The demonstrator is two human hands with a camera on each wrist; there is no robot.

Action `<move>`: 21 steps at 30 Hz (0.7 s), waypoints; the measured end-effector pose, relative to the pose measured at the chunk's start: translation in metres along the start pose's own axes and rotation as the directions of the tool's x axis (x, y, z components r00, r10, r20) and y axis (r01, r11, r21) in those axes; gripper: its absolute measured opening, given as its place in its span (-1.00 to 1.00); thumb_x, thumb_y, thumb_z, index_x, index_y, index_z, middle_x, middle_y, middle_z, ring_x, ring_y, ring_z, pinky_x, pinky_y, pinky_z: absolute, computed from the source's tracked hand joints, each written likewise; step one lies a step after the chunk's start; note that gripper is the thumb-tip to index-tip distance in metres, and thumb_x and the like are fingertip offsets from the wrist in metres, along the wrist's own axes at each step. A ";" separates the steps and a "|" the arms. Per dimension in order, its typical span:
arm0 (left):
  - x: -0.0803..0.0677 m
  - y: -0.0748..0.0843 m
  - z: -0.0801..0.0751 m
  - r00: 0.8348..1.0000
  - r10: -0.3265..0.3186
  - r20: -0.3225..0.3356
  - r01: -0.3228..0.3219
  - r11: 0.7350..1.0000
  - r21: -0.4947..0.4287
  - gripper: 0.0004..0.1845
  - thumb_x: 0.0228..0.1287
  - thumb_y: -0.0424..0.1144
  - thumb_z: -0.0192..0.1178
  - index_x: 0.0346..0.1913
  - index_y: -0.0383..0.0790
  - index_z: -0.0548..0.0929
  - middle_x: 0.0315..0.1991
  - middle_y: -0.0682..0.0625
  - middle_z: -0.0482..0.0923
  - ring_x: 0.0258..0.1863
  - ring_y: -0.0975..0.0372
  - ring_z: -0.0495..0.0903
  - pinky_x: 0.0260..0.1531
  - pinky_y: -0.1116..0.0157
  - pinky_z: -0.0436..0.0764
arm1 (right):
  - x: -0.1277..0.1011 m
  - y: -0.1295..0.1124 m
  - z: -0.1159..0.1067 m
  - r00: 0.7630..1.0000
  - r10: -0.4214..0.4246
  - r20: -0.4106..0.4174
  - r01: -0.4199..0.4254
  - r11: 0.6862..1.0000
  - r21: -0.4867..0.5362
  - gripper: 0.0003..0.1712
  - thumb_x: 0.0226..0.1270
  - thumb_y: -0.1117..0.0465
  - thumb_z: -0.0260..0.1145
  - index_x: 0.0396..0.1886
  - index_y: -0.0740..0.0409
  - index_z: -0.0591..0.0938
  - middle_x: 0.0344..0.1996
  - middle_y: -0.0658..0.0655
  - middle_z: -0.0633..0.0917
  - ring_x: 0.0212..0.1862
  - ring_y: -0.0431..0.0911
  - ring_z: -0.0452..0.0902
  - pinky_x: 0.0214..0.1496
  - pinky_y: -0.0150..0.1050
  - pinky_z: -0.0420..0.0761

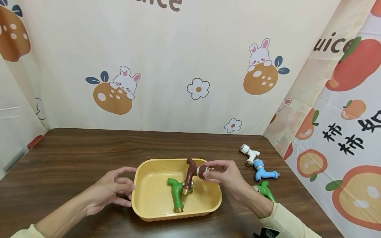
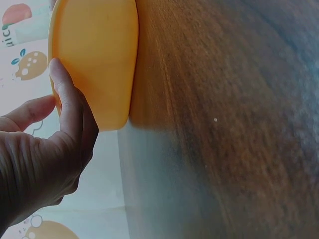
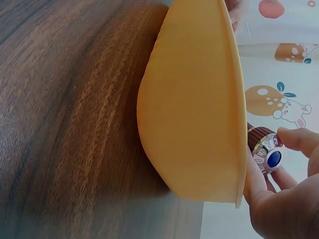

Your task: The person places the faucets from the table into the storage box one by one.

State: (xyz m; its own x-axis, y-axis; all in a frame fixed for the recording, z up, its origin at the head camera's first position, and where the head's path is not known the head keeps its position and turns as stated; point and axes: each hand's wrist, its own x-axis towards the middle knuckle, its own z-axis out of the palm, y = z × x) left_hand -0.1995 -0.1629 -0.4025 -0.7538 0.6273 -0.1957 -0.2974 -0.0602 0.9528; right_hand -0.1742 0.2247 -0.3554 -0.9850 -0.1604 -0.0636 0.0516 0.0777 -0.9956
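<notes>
The right hand (image 1: 227, 177) pinches a brown faucet (image 1: 193, 173) by its capped end, fingers (image 3: 294, 138) and thumb closed on the ridged collar; the right wrist view shows a blue-centred cap on that end. The brown faucet hangs over the yellow tray (image 1: 148, 201), its spout pointing down and its brass tip at or just above a green faucet (image 1: 176, 193) that lies on the tray floor — contact between the two cannot be confirmed. The left hand (image 1: 108, 191) rests at the tray's left rim, fingers relaxed and slightly apart, fingertips touching the rim; the left wrist view shows the thumb against the tray's outer wall. The tray sits on a dark wood-grain tabletop (image 1: 74, 155), near the front edge. To the right of the tray, apart from it, lie three more faucets: a white faucet (image 1: 249, 154) farthest back, a blue faucet (image 1: 263, 171) just beside it, and a second green faucet (image 1: 266, 191) partly hidden behind the right wrist. A printed cloth backdrop (image 1: 178, 66) with rabbits and oranges stands behind and to both sides.
</notes>
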 end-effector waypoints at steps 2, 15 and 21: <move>0.000 0.000 0.000 1.000 -0.001 0.001 0.001 1.000 0.000 -0.17 0.44 -0.41 0.21 0.55 -0.47 -0.08 -0.25 -0.04 0.64 -0.27 0.15 0.67 -0.18 0.07 0.82 | 0.000 0.001 0.001 1.000 0.002 0.007 -0.002 1.000 0.004 -0.49 0.27 0.48 0.41 0.16 0.68 0.53 -0.06 0.30 0.74 -0.17 -0.06 0.79 0.04 -0.12 0.77; 0.000 0.001 0.000 1.000 -0.001 0.011 0.001 1.000 0.000 -0.17 0.44 -0.40 0.20 0.55 -0.48 -0.10 -0.23 -0.04 0.65 -0.27 0.15 0.68 -0.17 0.08 0.82 | 0.001 0.003 0.004 0.998 0.037 0.052 -0.037 0.999 -0.006 -0.52 0.27 0.47 0.44 0.13 0.64 0.57 -0.13 0.21 0.77 -0.16 -0.09 0.78 0.01 -0.12 0.78; 0.000 0.000 -0.001 1.000 0.003 0.009 -0.003 1.000 0.001 -0.17 0.44 -0.41 0.20 0.55 -0.48 -0.09 -0.25 -0.04 0.63 -0.27 0.15 0.68 -0.18 0.08 0.82 | 0.002 0.003 0.005 0.995 0.032 0.095 -0.027 0.998 -0.051 -0.53 0.27 0.45 0.45 0.12 0.63 0.59 -0.10 0.24 0.77 -0.15 -0.12 0.78 0.00 -0.11 0.79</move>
State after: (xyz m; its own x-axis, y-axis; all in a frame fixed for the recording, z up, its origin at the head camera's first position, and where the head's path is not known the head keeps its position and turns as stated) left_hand -0.1998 -0.1635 -0.4022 -0.7496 0.6337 -0.1909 -0.2948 -0.0615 0.9536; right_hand -0.1750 0.2196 -0.3585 -0.9627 -0.2506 -0.1015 0.0698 0.1324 -0.9887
